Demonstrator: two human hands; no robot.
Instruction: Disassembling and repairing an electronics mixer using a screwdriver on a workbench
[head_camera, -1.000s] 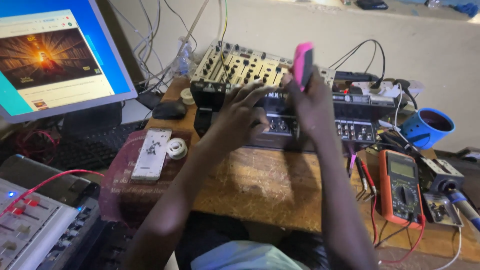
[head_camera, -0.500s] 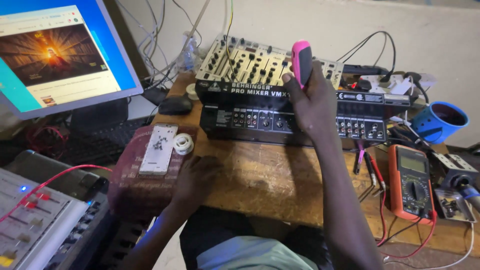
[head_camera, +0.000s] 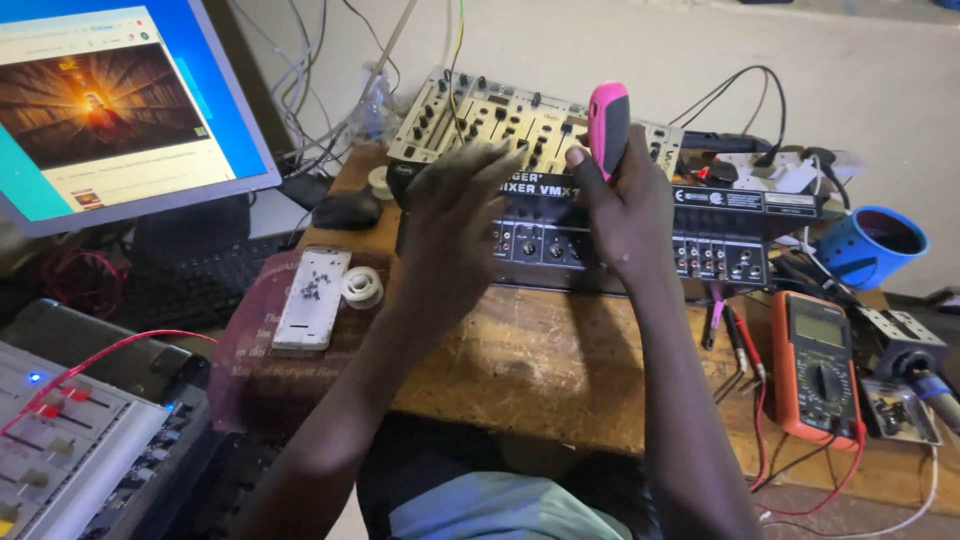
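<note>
Hands working at a black audio mixer (head_camera: 640, 235) on a wooden bench.
The right hand (head_camera: 625, 205) is gripping a pink-and-black screwdriver handle (head_camera: 607, 125) upright above the mixer's white-lettered panel; the left hand (head_camera: 455, 215) is hovering open-fingered, apart.

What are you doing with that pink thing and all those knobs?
A person sits at a wooden workbench. The right hand holds a screwdriver with a pink and black handle upright over a black audio mixer. The left hand is spread open in front of the mixer's row of knobs. A beige mixer sits behind it, an orange multimeter lies to the right, and a monitor glows at the left.
</note>
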